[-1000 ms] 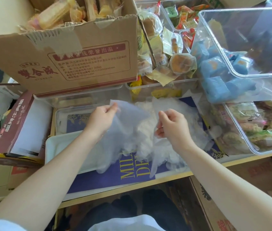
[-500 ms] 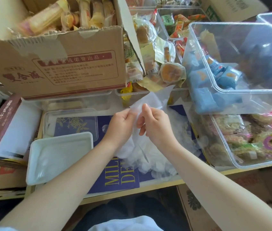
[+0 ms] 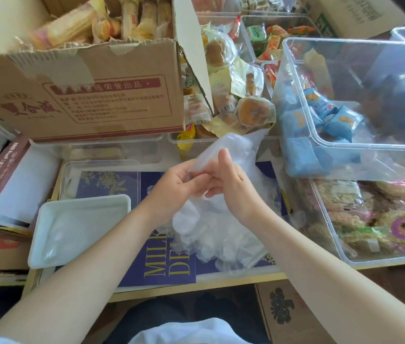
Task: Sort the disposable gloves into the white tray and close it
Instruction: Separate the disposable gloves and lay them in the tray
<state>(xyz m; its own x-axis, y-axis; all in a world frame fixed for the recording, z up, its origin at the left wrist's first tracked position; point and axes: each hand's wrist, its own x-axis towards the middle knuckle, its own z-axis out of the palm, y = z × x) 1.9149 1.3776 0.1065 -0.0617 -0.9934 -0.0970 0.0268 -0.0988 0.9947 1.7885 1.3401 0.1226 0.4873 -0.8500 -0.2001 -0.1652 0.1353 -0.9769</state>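
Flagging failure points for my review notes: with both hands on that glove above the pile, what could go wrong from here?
1. The glove is thin, clear film; the grip of the left hand and right hand may lift several stuck layers at once.
2. The loose glove pile lies near the table's front edge; tugging may drag some off.
3. The white tray sits off to the left, so the limp glove could drape over its rim.

The white tray [image 3: 79, 229] lies left of the glove pile [image 3: 221, 234], cardboard box [image 3: 84, 95] behind.
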